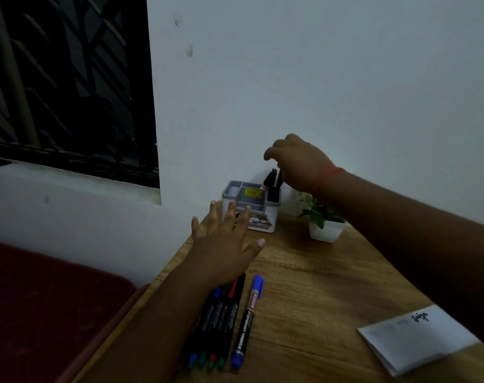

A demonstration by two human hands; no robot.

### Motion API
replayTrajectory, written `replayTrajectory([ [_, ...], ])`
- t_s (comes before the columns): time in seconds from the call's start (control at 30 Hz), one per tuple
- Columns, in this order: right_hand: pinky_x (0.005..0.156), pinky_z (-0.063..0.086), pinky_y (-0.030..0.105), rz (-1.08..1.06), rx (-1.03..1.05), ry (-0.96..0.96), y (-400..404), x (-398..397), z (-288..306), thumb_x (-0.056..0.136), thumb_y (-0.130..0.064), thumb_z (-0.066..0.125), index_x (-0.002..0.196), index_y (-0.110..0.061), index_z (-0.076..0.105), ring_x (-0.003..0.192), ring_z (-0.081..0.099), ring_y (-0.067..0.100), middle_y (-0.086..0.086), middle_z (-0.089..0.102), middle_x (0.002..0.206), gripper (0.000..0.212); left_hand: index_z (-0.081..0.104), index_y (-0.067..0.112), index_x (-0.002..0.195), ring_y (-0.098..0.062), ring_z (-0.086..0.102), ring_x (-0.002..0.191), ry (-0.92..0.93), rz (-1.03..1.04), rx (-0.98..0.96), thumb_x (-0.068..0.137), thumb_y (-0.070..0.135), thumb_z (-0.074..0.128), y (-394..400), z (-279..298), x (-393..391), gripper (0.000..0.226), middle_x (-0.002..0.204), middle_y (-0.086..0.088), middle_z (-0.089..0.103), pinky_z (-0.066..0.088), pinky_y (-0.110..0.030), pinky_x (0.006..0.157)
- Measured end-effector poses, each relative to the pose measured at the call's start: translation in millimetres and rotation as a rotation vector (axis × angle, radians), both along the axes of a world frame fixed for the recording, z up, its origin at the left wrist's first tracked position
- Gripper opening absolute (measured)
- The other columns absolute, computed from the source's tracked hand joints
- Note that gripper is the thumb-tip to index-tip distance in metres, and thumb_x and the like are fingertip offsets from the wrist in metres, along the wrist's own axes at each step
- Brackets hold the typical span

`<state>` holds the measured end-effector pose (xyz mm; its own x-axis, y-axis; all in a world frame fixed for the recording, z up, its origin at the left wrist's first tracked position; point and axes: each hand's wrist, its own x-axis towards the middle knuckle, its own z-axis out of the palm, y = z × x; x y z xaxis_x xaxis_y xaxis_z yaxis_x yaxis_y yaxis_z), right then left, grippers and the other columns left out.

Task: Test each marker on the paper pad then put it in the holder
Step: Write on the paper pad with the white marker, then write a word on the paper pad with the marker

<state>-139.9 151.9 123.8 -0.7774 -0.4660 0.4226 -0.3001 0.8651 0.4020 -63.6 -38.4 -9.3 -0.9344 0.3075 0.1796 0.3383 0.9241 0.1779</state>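
Note:
A grey and white holder (pixel 250 210) stands at the table's far edge against the wall, with two dark markers (pixel 272 186) upright in its right compartment. My right hand (pixel 299 161) hangs just above them with its fingers curled down. One marker's top is hidden behind the fingers, so a grip cannot be made out. My left hand (pixel 224 233) hovers flat with fingers spread, in front of the holder's left side. Several markers (pixel 221 324) lie side by side under my left forearm, a blue permanent marker (pixel 247 319) rightmost. The white paper pad (pixel 418 338) with a black scribble lies at right.
A small green plant in a white pot (pixel 325 225) stands right of the holder, under my right forearm. The wooden table (pixel 318 286) ends at the white wall. A dark red cushion (pixel 41 299) lies left of the table, below a dark window (pixel 69 78).

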Motion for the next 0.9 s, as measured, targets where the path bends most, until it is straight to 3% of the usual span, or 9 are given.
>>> replayTrajectory([
  [0.17,0.076,0.054,0.04,0.205,-0.098,0.045,32.2,90.8,-29.4,0.084,-0.001,0.068,0.119,-0.015,0.068,0.098,0.06,0.028,0.005,0.069,0.11,0.038,0.002,0.043,0.155,-0.023,-0.027,0.147,-0.145,-0.177,-0.021,0.099,0.061,0.03,-3.1,-3.6,1.8,0.065,0.165,0.007,-0.015,-0.013,-0.062,0.116],
  [0.27,0.076,0.054,0.033,0.206,-0.157,-0.007,63.5,146.6,-54.4,0.081,-0.005,0.075,0.116,-0.019,0.068,0.095,0.06,0.02,-0.001,0.068,0.107,0.038,0.027,0.047,0.15,-0.015,-0.014,0.151,-0.23,-0.318,0.048,0.101,0.041,0.047,-7.5,0.6,5.3,0.054,0.165,0.013,0.006,-0.013,-0.056,0.118],
  [0.4,0.077,0.054,0.029,0.11,-0.284,-0.089,116.8,201.0,-85.3,0.082,-0.016,0.077,0.12,-0.029,0.066,0.098,0.062,0.011,-0.006,0.068,0.112,0.042,0.056,0.046,0.132,-0.012,-0.004,0.152,-0.271,-0.453,0.027,0.096,0.018,0.056,-8.0,11.7,12.3,0.046,0.162,0.014,0.022,-0.011,-0.059,0.118],
  [0.47,0.078,0.047,0.023,0.052,-0.338,-0.109,145.9,219.0,-97.9,0.091,-0.026,0.068,0.124,-0.04,0.059,0.098,0.056,0.002,-0.015,0.065,0.114,0.037,0.062,0.043,0.126,-0.011,0.0,0.152,-0.269,-0.475,0.014,0.094,0.015,0.057,-5.1,16.4,16.9,0.043,0.161,0.013,0.025,-0.009,-0.061,0.116],
  [0.6,0.083,0.048,0.028,-0.03,-0.392,-0.171,195.7,239.1,-116.6,0.097,-0.06,0.033,0.127,-0.062,0.042,0.102,0.053,0.0,-0.034,0.046,0.117,0.031,0.067,0.043,0.119,-0.01,0.008,0.15,-0.291,-0.492,-0.013,0.092,0.015,0.056,1.1,20.2,22.4,0.041,0.159,0.014,0.03,-0.008,-0.066,0.115],
  [0.67,0.085,0.05,0.031,-0.048,-0.406,-0.184,209.0,242.4,-118.6,0.098,-0.055,0.036,0.127,-0.058,0.044,0.105,0.056,0.005,-0.03,0.05,0.117,0.03,0.066,0.044,0.119,-0.01,0.006,0.151,-0.296,-0.491,-0.046,0.094,0.017,0.056,6.9,22.0,24.8,0.039,0.158,0.017,0.03,-0.009,-0.065,0.115],
  [0.77,0.084,0.05,0.03,-0.087,-0.466,-0.205,210.9,239.2,-115.7,0.092,-0.033,0.059,0.124,-0.047,0.053,0.104,0.062,0.01,-0.024,0.058,0.116,0.036,0.066,0.045,0.117,-0.01,0.015,0.149,-0.266,-0.498,-0.094,0.096,0.03,0.06,15.9,22.2,25.0,0.026,0.154,0.018,0.036,-0.003,-0.066,0.115],
  [0.83,0.085,0.051,0.029,-0.09,-0.474,-0.227,209.7,238.3,-114.1,0.09,-0.025,0.067,0.124,-0.041,0.058,0.104,0.062,0.008,-0.019,0.063,0.117,0.039,0.066,0.046,0.112,-0.006,0.031,0.14,-0.244,-0.518,-0.103,0.094,0.039,0.061,21.2,18.7,23.7,0.02,0.145,0.02,0.045,0.01,-0.065,0.115],
  [0.9,0.085,0.05,0.027,-0.07,-0.493,-0.257,209.2,239.0,-114.7,0.09,-0.023,0.067,0.124,-0.038,0.062,0.103,0.06,0.005,-0.017,0.065,0.118,0.038,0.066,0.045,0.107,-0.001,0.044,0.124,-0.204,-0.546,-0.09,0.09,0.044,0.064,27.5,14.4,23.4,0.016,0.13,0.023,0.053,0.029,-0.055,0.111],
])
